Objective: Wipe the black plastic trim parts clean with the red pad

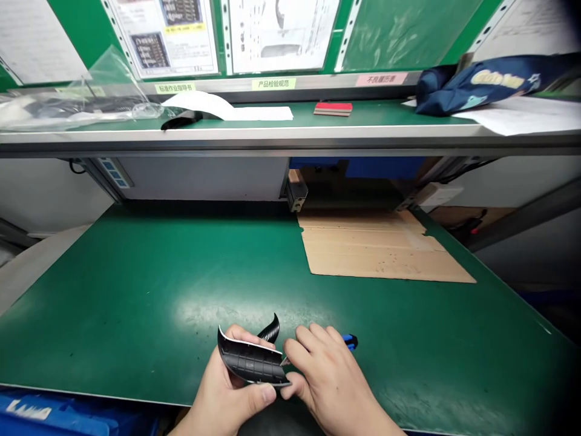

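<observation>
My left hand (pixel 227 396) grips a curved black plastic part (pixel 250 361) with a ribbed inner face, thumb below and fingers behind it, at the near edge of the green table mat (pixel 149 290). My right hand (pixel 327 378) is closed round a small blue-handled tool (pixel 349 342); its tip touches the part's right end. A second black curved piece (pixel 271 330) pokes up just behind the held part.
A flat piece of brown cardboard (pixel 376 248) lies at the back right of the mat. The upper shelf (pixel 290 136) carries clear plastic bags (pixel 68 103), white paper (pixel 236 110), a red block (pixel 333 108) and a dark blue bag (pixel 481 82). A blue bin (pixel 54 415) sits below left.
</observation>
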### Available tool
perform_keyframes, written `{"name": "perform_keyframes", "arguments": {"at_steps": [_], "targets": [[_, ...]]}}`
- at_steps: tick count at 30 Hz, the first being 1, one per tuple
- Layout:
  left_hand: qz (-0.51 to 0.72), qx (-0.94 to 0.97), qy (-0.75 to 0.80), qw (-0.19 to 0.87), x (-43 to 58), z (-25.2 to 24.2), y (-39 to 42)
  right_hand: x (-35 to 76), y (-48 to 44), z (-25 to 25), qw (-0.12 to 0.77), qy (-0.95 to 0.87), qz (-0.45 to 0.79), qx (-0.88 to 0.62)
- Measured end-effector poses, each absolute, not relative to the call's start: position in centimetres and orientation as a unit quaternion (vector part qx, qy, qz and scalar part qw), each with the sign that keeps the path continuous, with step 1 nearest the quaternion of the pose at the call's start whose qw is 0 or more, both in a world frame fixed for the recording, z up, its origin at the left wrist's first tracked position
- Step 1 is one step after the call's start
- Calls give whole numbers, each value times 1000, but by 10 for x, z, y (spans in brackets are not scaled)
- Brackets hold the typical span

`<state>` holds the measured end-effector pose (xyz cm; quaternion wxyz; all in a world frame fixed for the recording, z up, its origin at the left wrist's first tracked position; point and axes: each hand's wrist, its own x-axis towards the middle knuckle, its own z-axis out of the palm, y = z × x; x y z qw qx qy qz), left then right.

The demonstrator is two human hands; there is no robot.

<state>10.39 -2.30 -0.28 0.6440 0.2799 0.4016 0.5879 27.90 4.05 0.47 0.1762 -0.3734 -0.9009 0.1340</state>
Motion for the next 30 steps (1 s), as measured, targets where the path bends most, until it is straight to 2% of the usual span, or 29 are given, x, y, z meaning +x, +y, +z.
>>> {"name": "perform_keyframes", "arguments": {"at_steps": [10, 12, 16, 20, 24, 30], "targets": [[571, 290, 386, 664, 98, -2, -5, 276, 53, -3, 123, -910, 141, -369], [563, 312, 388, 659, 94, -4, -3, 277, 56, -4, 109, -906, 198, -359], [545, 338, 375, 669, 89, -10, -1, 280, 59, -5, 102, -833, 455, -298], [563, 291, 353, 688, 89, -15, -1, 283, 54, -10, 148, -699, 627, -309], [576, 264, 339, 696, 91, -20, -1, 284, 46, -13, 213, -620, 673, -344], [594, 225, 327, 699, 95, -19, -2, 278, 43, -8, 249, -633, 640, -359]]}}
